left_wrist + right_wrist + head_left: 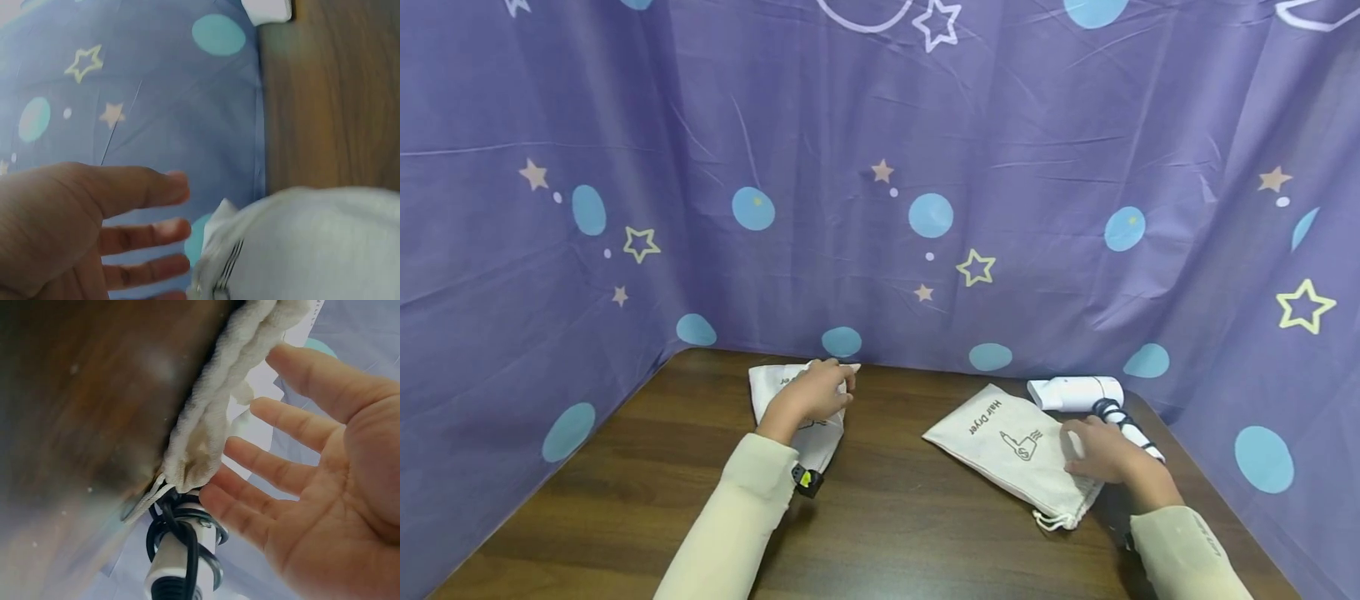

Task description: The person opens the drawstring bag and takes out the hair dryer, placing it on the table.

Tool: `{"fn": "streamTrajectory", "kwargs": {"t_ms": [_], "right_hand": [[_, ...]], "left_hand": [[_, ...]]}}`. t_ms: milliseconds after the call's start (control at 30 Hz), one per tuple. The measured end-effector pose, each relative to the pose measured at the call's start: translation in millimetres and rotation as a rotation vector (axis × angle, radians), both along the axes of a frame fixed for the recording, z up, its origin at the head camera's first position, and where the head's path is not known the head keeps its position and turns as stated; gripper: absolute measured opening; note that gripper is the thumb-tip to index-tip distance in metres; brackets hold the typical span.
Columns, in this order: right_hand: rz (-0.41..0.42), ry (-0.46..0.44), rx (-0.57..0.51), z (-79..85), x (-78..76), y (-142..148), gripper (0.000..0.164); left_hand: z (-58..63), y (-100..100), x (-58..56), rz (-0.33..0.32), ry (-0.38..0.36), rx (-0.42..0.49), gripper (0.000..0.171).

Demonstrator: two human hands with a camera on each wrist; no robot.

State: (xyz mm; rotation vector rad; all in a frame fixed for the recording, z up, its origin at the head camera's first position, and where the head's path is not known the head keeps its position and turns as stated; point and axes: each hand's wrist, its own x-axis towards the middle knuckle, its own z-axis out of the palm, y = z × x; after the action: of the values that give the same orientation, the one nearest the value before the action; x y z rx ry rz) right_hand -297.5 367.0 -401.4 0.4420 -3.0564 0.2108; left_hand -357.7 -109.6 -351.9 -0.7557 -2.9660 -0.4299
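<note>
At the table's left side my left hand (811,393) reaches over a white cloth pouch (820,442), hiding most of its print. Its fingers and thumb look extended in the left wrist view, close beside the pale pouch (319,244). On the right, a cream drawstring pouch (977,425) printed "Hair Dryer" lies flat, its cord end toward the near side. My right hand (1101,454) is at that pouch's right edge. Seen from the right wrist, the spread fingertips (240,447) meet the pouch's gathered edge (203,434). Behind this hand lies a white hair dryer (1078,393).
A black cord (187,531) is wound around the dryer's handle. The brown wooden table (880,517) backs onto a purple curtain (850,275) with stars and blue dots, which also hangs along both sides.
</note>
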Motion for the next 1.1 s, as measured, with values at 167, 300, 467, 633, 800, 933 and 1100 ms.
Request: {"fn": "streamTrajectory", "kwargs": {"t_ms": [167, 300, 467, 633, 800, 933, 1100], "right_hand": [[-0.052, -0.038, 0.026, 3.7, 1.6, -7, 0.063], [-0.097, -0.096, 0.046, 1.8, 2.8, -10, 0.064], [-0.120, -0.146, 0.035, -2.5, 3.8, -10, 0.063], [-0.118, -0.156, 0.026, -4.0, 4.1, -9, 0.063], [-0.120, -0.172, 0.022, -4.5, 3.5, -8, 0.062], [-0.117, -0.173, 0.020, -5.0, 2.9, -9, 0.062], [-0.113, -0.167, 0.018, -4.4, 2.5, -10, 0.062]], "left_hand": [[2.0, -21, 0.5, 0.101, -0.039, 0.003, 0.013], [1.1, -31, -0.7, 0.107, -0.056, 0.000, 0.011], [0.7, -37, -3.5, 0.042, -0.054, 0.015, 0.021], [-3.1, -39, -6.9, 0.044, -0.066, 0.043, 0.038], [-8.3, -40, -9.8, 0.067, -0.073, 0.074, 0.050], [-10.3, -42, -10.9, 0.064, -0.062, 0.076, 0.051], [-11.2, -43, -11.5, 0.049, -0.051, 0.071, 0.051]]}}
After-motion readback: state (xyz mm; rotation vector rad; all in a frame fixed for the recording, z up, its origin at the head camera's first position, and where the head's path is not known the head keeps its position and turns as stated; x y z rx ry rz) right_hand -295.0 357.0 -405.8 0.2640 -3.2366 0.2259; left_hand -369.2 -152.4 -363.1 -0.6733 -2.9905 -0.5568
